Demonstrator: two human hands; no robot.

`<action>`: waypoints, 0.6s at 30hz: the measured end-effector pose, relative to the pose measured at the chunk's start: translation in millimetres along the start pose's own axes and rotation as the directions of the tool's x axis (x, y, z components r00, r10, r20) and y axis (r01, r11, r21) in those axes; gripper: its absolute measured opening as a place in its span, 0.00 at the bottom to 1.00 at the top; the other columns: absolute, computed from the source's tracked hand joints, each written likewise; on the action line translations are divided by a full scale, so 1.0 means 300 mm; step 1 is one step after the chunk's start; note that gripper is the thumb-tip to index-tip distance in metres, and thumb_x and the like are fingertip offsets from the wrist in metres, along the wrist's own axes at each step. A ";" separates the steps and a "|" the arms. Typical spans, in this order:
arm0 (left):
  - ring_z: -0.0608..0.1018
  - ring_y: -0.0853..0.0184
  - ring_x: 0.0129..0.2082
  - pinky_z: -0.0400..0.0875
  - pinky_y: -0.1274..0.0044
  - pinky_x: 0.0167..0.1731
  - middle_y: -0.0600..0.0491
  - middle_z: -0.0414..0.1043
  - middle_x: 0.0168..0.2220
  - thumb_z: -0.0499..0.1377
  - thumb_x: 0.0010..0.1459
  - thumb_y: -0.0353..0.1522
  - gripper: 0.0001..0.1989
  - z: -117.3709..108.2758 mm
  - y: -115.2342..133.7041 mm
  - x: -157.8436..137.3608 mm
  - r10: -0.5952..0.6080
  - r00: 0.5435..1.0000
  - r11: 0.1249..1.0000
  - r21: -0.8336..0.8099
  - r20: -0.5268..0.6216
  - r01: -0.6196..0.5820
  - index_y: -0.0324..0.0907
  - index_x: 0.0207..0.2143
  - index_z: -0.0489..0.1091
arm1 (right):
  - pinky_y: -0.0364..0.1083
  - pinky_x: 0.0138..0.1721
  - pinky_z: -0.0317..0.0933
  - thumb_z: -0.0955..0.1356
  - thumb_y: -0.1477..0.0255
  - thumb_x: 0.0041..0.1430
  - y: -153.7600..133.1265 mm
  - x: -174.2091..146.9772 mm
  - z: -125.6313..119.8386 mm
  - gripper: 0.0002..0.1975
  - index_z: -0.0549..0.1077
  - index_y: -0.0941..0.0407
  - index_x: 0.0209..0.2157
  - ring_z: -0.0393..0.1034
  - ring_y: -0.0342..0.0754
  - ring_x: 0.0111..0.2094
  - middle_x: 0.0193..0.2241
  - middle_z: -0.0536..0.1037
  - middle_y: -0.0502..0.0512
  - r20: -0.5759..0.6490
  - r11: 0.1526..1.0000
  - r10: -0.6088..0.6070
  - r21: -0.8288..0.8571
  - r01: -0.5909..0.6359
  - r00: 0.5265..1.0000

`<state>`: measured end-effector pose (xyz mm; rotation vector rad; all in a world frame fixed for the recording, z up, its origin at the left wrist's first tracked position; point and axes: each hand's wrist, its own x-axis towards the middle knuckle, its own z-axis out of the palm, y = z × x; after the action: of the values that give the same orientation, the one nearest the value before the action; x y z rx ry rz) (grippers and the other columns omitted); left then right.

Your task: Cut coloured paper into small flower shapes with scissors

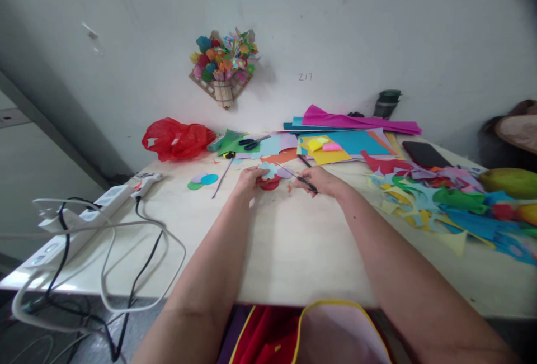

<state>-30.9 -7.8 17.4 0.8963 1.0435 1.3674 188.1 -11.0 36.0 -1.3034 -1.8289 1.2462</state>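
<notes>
Left grip [250, 178] pinches a flat, pale-blue paper flower [269, 170] with rounded lobes; right grip [322, 180] is closed around dark-handled scissors [307, 183].

craft workspace, paper scraps [455, 200] on table [310, 263], flowers [225, 64] on wall [335, 23]

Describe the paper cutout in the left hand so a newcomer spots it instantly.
On the pale table, find the left hand. The paper cutout it holds is light blue with a scalloped, flower-like edge, unlike the red paper and lilac paper next to it.
</notes>
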 end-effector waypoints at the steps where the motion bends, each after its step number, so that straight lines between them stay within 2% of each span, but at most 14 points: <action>1: 0.77 0.68 0.25 0.74 0.76 0.31 0.49 0.74 0.24 0.65 0.43 0.25 0.05 -0.002 -0.002 0.000 0.011 1.000 1.000 0.002 0.011 -0.012 0.33 0.26 0.73 | 0.41 0.15 0.55 0.78 0.66 0.43 0.005 0.002 -0.004 0.14 0.74 0.59 0.25 0.57 0.39 0.13 0.12 0.65 0.45 -0.026 0.999 0.019 -0.046 -0.020 0.999; 5: 0.75 0.70 0.23 0.72 0.78 0.30 0.50 0.73 0.22 0.69 0.43 0.28 0.08 0.001 -0.005 -0.009 0.053 0.997 0.999 -0.007 0.063 -0.053 0.35 0.22 0.72 | 0.42 0.19 0.58 0.77 0.63 0.45 0.013 0.005 -0.013 0.14 0.77 0.57 0.30 0.64 0.42 0.15 0.15 0.69 0.46 -0.152 0.932 0.057 -0.345 -0.107 0.987; 8: 0.75 0.70 0.24 0.72 0.78 0.30 0.50 0.73 0.22 0.70 0.43 0.30 0.10 0.008 -0.008 -0.015 0.053 0.995 0.999 -0.012 0.080 -0.052 0.35 0.22 0.73 | 0.43 0.23 0.59 0.75 0.63 0.49 -0.004 -0.003 -0.014 0.10 0.79 0.55 0.29 0.70 0.45 0.20 0.20 0.75 0.50 -0.187 0.782 0.072 -0.599 -0.171 0.980; 10: 0.77 0.69 0.24 0.72 0.77 0.31 0.49 0.74 0.23 0.71 0.43 0.31 0.11 0.013 -0.013 -0.015 0.044 0.995 0.999 -0.013 0.091 -0.043 0.34 0.22 0.72 | 0.43 0.27 0.60 0.74 0.62 0.50 -0.020 -0.010 -0.013 0.10 0.80 0.55 0.29 0.74 0.48 0.26 0.25 0.79 0.53 -0.202 0.677 0.073 -0.709 -0.197 0.977; 13: 0.79 0.66 0.26 0.73 0.76 0.32 0.50 0.73 0.22 0.71 0.45 0.32 0.12 0.022 -0.024 -0.013 0.021 0.993 1.000 -0.015 0.120 -0.019 0.35 0.23 0.71 | 0.44 0.32 0.61 0.74 0.62 0.50 -0.037 -0.018 -0.008 0.11 0.82 0.54 0.32 0.76 0.52 0.37 0.34 0.82 0.58 -0.201 0.594 0.031 -0.784 -0.180 0.979; 18: 0.81 0.66 0.29 0.76 0.76 0.35 0.49 0.76 0.26 0.70 0.48 0.32 0.11 0.039 -0.029 -0.019 -0.024 0.989 0.998 -0.058 0.143 0.033 0.35 0.28 0.72 | 0.45 0.36 0.62 0.72 0.66 0.51 -0.047 -0.029 -0.006 0.11 0.82 0.53 0.36 0.75 0.54 0.42 0.41 0.82 0.58 -0.170 0.579 0.041 -0.799 -0.163 0.984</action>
<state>-16.6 -12.9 13.3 0.9174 0.8983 1.2848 187.1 -19.7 50.1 -1.9223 -2.3489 0.2600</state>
